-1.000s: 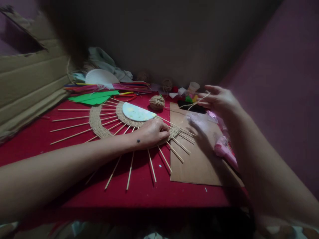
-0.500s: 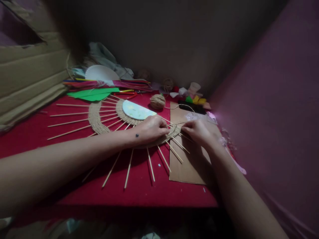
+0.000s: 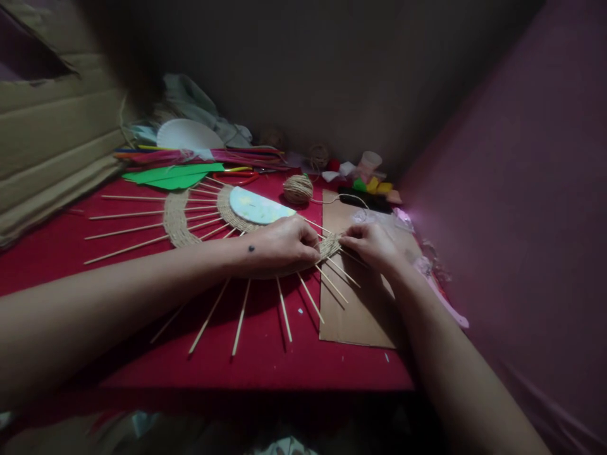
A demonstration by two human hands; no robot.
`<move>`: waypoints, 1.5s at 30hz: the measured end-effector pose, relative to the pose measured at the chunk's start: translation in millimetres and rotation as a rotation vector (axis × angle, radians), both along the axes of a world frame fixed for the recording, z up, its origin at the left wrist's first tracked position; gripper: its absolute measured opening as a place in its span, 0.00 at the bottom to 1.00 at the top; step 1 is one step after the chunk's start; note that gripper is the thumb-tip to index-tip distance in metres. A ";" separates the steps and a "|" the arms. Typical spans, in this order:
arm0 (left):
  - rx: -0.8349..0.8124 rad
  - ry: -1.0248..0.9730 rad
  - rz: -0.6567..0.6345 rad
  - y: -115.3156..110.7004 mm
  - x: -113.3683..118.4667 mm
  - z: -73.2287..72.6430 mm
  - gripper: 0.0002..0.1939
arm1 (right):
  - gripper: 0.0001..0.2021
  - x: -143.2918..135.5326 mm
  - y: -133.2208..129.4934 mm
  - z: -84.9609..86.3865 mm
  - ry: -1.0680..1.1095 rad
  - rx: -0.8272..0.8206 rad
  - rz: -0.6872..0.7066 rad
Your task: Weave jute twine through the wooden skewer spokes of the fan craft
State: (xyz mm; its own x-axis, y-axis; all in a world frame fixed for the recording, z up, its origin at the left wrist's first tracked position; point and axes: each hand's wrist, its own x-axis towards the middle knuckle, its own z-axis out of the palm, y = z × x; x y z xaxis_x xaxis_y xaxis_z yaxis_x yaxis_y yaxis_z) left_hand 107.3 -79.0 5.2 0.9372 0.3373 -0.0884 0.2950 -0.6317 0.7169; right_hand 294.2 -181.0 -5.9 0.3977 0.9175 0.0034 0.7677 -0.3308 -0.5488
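Note:
A half-round woven piece point(image 3: 176, 218) lies on the red table, its thin wooden sticks point(image 3: 240, 316) fanning out from a pale blue half-disc point(image 3: 258, 205). Two bands of twine run across the sticks. My left hand point(image 3: 289, 243) is closed on the outer woven band near its right end, with the arm lying across the piece. At that end, the fingertips of my right hand point(image 3: 367, 243) are pinched together at the twine. A ball of twine point(image 3: 298, 189) sits behind, and its loose strand point(image 3: 348, 197) runs to the right toward my right hand.
Under the right end lies a cardboard sheet point(image 3: 353, 316). Green sheets point(image 3: 173, 177), red-handled scissors point(image 3: 237, 177), a white paper plate point(image 3: 190, 134) and a clear cup point(image 3: 370, 163) stand along the back. A cardboard panel point(image 3: 52, 126) rises at left, a purple wall point(image 3: 512, 189) at right.
My right hand has moved slightly left, closer to the woven band's end. My left hand keeps its hold. The whole view has shifted a little.

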 end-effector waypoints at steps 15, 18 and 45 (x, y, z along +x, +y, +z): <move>0.145 -0.072 -0.047 -19.7 -25.5 7.5 0.10 | 0.07 -0.4 -2.2 -7.1 -0.091 0.058 0.028; 0.163 -0.080 -0.066 -21.6 -25.6 4.7 0.09 | 0.07 -6.9 -10.8 -4.8 -0.254 0.153 0.003; 0.379 -0.272 -0.255 -85.8 -40.0 -1.1 0.12 | 0.08 -38.2 -25.3 -7.9 0.044 0.232 0.629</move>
